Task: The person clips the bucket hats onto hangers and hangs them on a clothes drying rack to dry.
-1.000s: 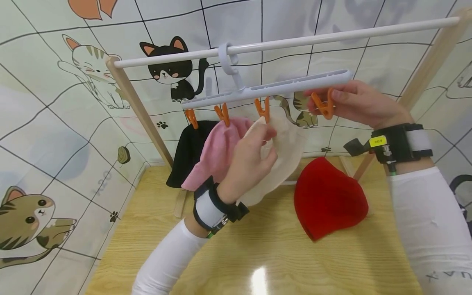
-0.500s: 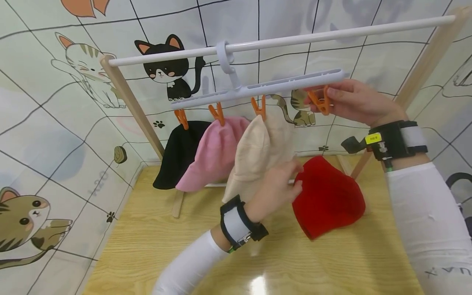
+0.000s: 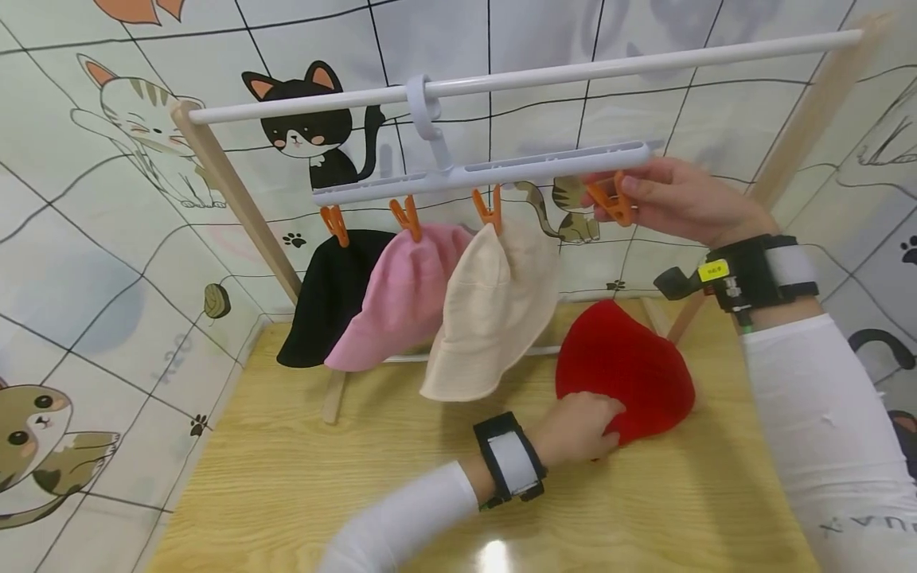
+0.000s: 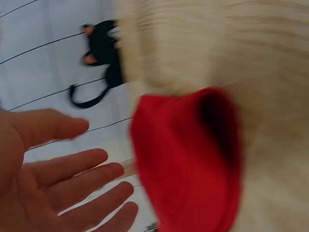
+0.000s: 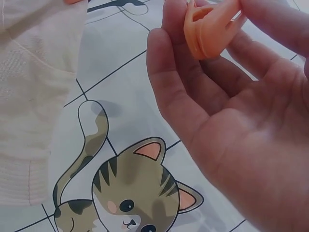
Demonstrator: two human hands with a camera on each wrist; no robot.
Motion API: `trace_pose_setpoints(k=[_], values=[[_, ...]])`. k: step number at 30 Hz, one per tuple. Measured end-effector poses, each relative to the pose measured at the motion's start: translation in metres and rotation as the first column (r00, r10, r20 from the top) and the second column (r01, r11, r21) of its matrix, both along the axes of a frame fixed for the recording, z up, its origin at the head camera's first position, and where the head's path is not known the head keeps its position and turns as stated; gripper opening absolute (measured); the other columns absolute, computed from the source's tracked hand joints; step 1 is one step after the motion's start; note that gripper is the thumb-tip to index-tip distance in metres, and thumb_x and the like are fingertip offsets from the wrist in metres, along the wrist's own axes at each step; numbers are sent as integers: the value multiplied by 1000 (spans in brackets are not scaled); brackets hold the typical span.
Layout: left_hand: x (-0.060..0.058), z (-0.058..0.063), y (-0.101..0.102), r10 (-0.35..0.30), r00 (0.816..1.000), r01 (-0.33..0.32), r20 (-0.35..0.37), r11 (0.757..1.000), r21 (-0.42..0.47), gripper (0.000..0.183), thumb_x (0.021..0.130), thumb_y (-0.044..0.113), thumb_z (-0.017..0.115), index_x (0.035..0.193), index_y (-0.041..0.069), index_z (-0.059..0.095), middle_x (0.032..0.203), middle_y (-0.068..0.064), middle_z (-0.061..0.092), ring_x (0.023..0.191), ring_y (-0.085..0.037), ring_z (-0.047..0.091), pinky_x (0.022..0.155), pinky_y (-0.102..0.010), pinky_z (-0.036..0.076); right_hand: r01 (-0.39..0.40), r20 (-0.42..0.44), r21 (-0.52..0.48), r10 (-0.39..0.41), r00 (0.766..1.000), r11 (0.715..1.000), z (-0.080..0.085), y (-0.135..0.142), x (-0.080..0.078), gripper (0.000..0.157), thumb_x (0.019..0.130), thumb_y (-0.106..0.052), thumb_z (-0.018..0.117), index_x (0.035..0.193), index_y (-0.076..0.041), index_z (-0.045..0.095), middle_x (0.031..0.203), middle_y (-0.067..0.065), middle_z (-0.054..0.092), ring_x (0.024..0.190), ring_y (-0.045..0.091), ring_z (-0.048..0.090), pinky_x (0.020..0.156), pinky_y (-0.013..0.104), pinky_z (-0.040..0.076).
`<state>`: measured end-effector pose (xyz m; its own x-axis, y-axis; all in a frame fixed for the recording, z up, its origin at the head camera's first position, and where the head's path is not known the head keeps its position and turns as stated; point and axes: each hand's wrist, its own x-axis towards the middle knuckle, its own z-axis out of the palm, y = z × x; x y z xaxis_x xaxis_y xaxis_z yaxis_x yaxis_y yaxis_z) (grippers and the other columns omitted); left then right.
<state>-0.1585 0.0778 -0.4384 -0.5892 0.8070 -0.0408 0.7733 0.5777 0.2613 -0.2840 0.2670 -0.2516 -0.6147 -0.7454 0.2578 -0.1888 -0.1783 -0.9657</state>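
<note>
My left hand point(image 3: 576, 430) is at the lower left edge of a red bucket hat point(image 3: 637, 362) on the wooden table. In the left wrist view, its fingers point(image 4: 82, 179) are spread and fairly straight beside the hat, apart from it. Up at the right end of a pale hanger point(image 3: 451, 177), my right hand point(image 3: 684, 199) pinches an orange clothespin point(image 3: 612, 208) between thumb and fingers; the right wrist view shows nothing in that clothespin's closed end. Black point(image 3: 329, 294), pink point(image 3: 408, 286) and cream point(image 3: 480, 318) bucket hats hang from other orange clothespins along the hanger.
A white rod point(image 3: 530, 79) on wooden posts point(image 3: 232, 203) carries the hanger by its hook. Behind stands a wall sheet printed with cartoon cats point(image 3: 308, 127). The rack's feet point(image 3: 334, 398) rest on the wooden table point(image 3: 286, 493).
My left hand has left the cream hat and moved down and right to the red hat. The cream hat hangs freely now. My right hand stays at the clothespin; the view has shifted slightly.
</note>
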Motion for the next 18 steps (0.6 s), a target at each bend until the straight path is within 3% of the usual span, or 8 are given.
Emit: trace_pose_setpoints(k=[2, 5, 10, 15, 18], values=[[2, -15, 4, -24, 1000, 25, 16, 994, -103, 44, 90, 28, 68, 131, 16, 58, 125, 5, 60, 110, -5, 53, 87, -17, 43, 8, 2, 7, -8, 1000, 1000, 0, 0, 1, 41, 102, 2, 36, 141, -6, 49, 142, 10, 42, 120, 25, 50, 97, 27, 43], [4, -34, 6, -25, 996, 42, 84, 977, -209, 65, 90, 31, 67, 148, 22, 40, 151, 6, 35, 136, -16, 32, 104, -31, 34, -6, 9, -1, 6, 1000, 1000, -1, 0, 1, 42, 102, 3, 34, 141, -5, 47, 143, 11, 41, 122, 26, 49, 98, 28, 42], [5, -50, 6, 14, 991, 17, 136, 974, -227, 78, 89, 30, 65, 154, 27, 22, 157, 9, 21, 140, -19, 22, 108, -40, 28, -6, 12, 6, 6, 1000, 1000, -3, 1, 1, 42, 102, 3, 35, 142, -4, 46, 143, 13, 40, 123, 27, 49, 100, 30, 41], [4, -55, 9, 4, 999, 7, 45, 971, -240, 78, 90, 32, 63, 155, 26, 19, 155, 9, 26, 136, -17, 27, 104, -38, 32, 10, 17, 17, -11, 1000, 1000, -3, 2, 2, 41, 102, 2, 36, 141, -5, 48, 141, 11, 43, 122, 26, 50, 99, 30, 41], [2, -58, 13, 30, 999, -33, -17, 972, -234, 77, 89, 34, 64, 153, 27, 23, 145, 10, 37, 128, -15, 34, 99, -37, 36, 26, 23, 26, -27, 999, 999, -3, 4, 3, 41, 102, 1, 38, 141, -7, 49, 141, 9, 45, 122, 25, 50, 99, 29, 42]])
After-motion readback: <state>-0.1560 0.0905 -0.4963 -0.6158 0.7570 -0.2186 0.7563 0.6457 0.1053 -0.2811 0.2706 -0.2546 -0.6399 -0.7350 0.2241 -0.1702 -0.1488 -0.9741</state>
